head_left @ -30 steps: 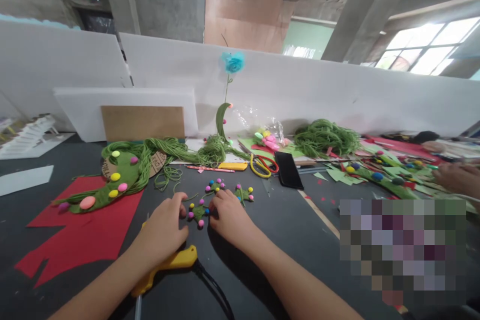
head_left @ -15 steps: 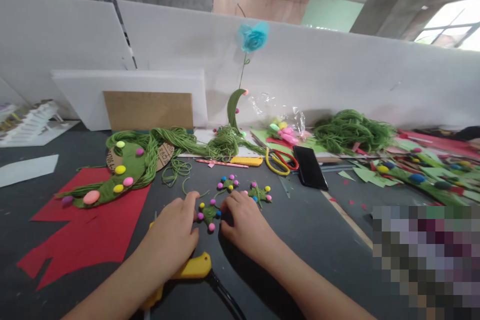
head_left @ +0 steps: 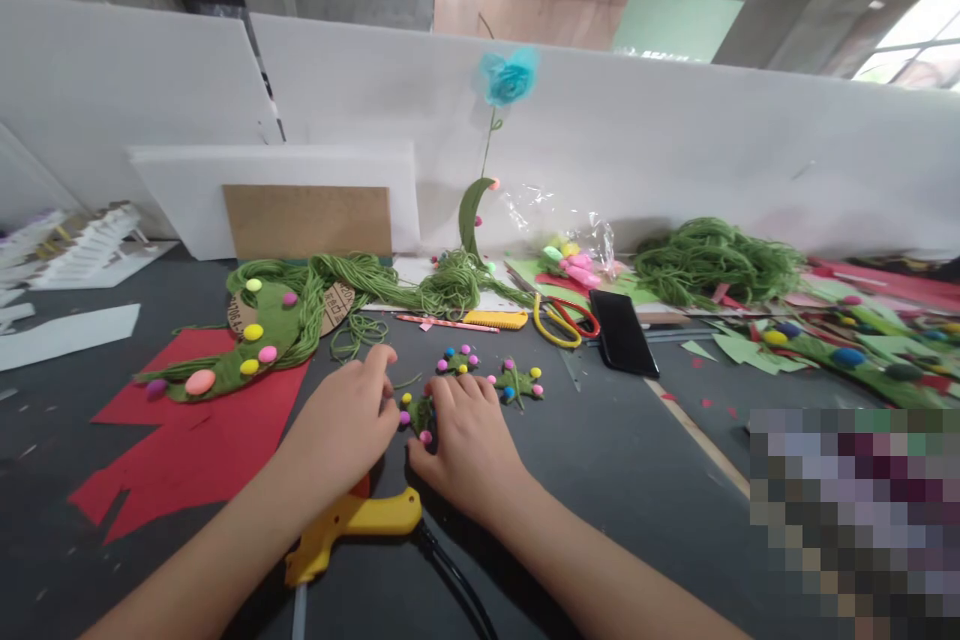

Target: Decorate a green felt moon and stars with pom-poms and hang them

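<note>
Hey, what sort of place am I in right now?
It looks like a craft workroom or art studio, though I can't be sure which. The signs are bundled green yarn, cut red paper, and small green star-shaped pieces dotted with colored balls.

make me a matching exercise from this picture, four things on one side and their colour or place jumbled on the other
1. glue gun
2. phone
3. nearest star
4. flower

A. partly hidden by the right hand
B. light blue, in front of the white board
C. yellow, with a black cord
D. black

Pairs: 1-C, 2-D, 3-A, 4-B
</note>
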`<state>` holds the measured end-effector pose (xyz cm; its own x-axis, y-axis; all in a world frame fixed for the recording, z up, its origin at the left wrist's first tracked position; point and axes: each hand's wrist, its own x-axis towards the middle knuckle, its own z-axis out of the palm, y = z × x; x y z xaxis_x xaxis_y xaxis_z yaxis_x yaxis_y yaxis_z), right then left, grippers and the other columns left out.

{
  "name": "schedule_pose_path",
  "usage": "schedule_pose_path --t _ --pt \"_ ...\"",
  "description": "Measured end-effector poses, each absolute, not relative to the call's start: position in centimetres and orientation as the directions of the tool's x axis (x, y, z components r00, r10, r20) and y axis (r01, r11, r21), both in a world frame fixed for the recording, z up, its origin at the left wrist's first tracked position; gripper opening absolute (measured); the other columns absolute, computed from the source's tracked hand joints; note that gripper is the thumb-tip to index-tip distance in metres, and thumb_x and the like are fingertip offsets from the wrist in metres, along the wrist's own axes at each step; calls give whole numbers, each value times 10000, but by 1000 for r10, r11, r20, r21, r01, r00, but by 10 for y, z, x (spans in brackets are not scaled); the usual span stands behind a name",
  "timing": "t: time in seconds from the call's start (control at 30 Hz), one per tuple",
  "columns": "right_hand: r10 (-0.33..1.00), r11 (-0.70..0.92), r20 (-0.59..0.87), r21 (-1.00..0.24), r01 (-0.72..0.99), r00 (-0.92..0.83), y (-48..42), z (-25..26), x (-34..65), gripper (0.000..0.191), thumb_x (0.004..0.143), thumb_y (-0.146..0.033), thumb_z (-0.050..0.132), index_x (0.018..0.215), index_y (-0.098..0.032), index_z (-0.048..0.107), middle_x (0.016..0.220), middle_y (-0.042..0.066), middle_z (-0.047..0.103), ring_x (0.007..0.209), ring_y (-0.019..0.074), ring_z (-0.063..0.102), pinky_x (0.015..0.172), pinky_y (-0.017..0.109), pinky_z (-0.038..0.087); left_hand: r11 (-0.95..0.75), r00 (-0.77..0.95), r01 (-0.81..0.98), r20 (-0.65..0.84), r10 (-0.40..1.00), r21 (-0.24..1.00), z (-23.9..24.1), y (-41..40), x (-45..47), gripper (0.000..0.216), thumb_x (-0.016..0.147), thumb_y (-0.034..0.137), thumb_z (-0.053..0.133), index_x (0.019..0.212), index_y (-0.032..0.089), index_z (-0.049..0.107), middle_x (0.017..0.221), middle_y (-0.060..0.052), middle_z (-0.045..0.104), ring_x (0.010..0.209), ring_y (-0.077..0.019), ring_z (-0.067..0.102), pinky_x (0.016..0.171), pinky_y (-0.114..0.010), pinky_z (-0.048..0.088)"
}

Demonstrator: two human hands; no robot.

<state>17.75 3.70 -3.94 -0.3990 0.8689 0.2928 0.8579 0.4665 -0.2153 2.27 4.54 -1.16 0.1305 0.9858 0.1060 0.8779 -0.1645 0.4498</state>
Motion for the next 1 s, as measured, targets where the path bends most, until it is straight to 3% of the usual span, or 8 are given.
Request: schedule_pose_path --t 0.43,0.57,0.67,0.87,1.0 --pt "845 512 319 -249 822 -429 39 -43 175 261 685 -187 522 941 -157 565 851 76 587 854 239 462 867 380 313 -174 118 826 137 984 537 -17 41 16 306 768 227 471 1074 230 476 834 -25 658 863 -225 588 729 -325 409" --pt "869 475 332 -349 808 -368 40 -40 178 322 660 -190 529 976 -142 564 850 75 579 856 236 469 856 376 327 -123 111 769 59 992 627 -13 40 16 306 748 208 449 1051 241 471 837 -14 661 824 -202 599 710 -305 411" --pt "858 497 334 -351 793 -390 39 -41 181 421 643 -206 538 1057 -132 546 908 82 584 901 245 470 895 392 314 -49 81 729 -15 997 683 -12 41 16 330 708 174 434 1027 250 463 864 -3 662 758 -174 608 673 -285 409" --pt "840 523 325 -271 808 -435 39 -46 180 447 646 -172 490 1084 -114 556 880 92 581 879 250 471 894 400 324 -63 76 749 9 997 659 -12 41 17 346 693 169 429 1026 253 474 853 1 660 745 -171 611 665 -282 403" --pt "852 502 353 -349 791 -385 41 -43 180 479 608 -155 488 1084 -120 537 862 82 564 860 243 470 859 398 348 -55 64 715 13 998 697 -15 41 16 312 701 195 462 1006 248 501 819 -2 666 728 -185 608 668 -296 407"
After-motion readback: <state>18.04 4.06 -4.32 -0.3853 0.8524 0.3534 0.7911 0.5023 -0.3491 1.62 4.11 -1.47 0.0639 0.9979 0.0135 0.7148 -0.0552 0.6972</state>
